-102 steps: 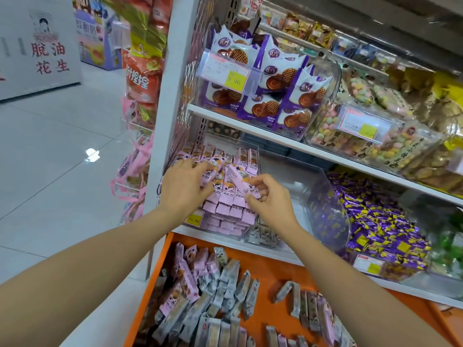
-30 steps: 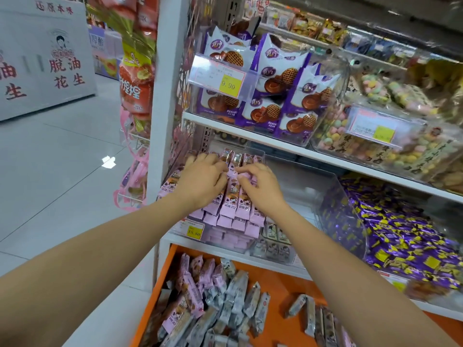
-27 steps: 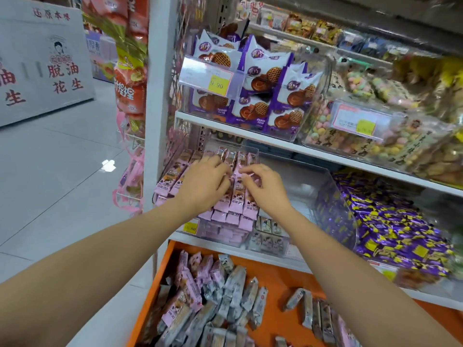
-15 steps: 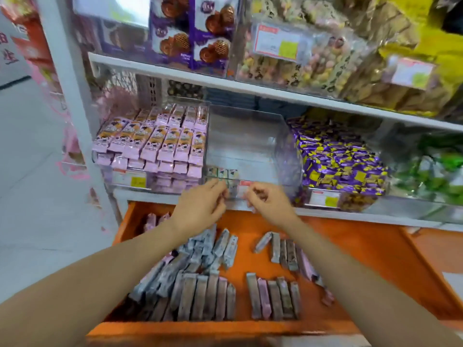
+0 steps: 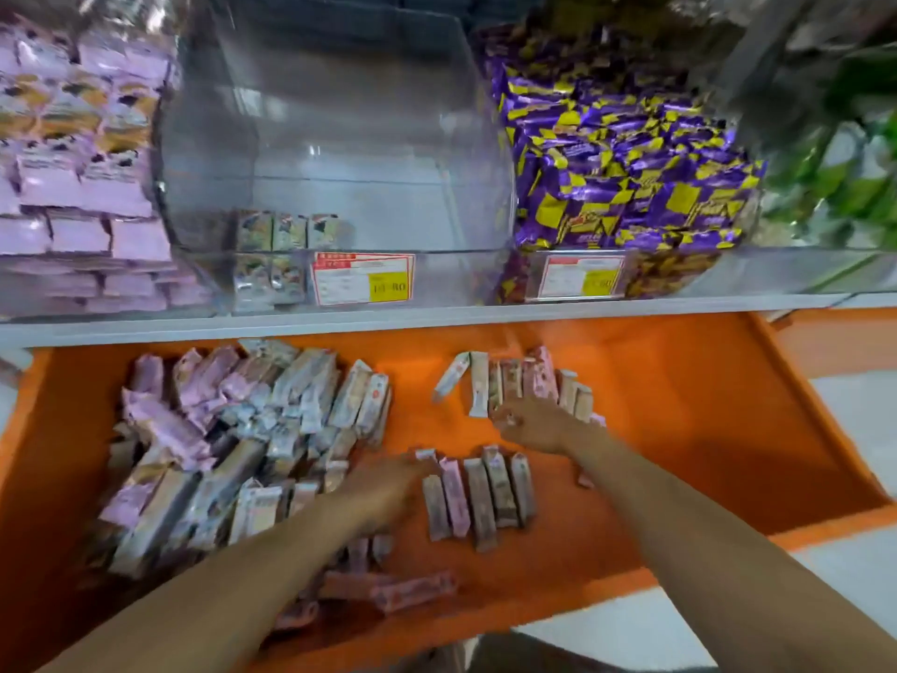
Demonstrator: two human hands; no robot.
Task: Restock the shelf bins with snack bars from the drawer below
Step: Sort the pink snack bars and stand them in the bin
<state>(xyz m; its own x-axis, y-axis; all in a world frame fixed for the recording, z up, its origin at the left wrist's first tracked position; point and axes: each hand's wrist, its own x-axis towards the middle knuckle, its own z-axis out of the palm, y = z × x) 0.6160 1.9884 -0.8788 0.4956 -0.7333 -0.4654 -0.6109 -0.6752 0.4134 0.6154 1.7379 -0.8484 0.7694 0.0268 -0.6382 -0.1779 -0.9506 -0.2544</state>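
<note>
Down in the orange drawer (image 5: 679, 429), both grips at the loose snack bars (image 5: 233, 478).
Blurred left grip (image 5: 388, 488) beside the front row (image 5: 478, 497), right grip (image 5: 534, 425) on the back row (image 5: 514, 381); can't tell either's closure. Best: square a row, pinch it as one stack, lift into the near-empty middle bin (image 5: 340, 114).

The drawer (image 5: 679, 405) sits below the shelf (image 5: 437, 315); on it the middle bin (image 5: 340, 138) stands between the left bin (image 5: 82, 187) and the right bin (image 5: 621, 177); in the drawer a heap of snack bars (image 5: 233, 444) lies left, the near row (image 5: 478, 497) and the far row (image 5: 524, 381) to its right.
</note>
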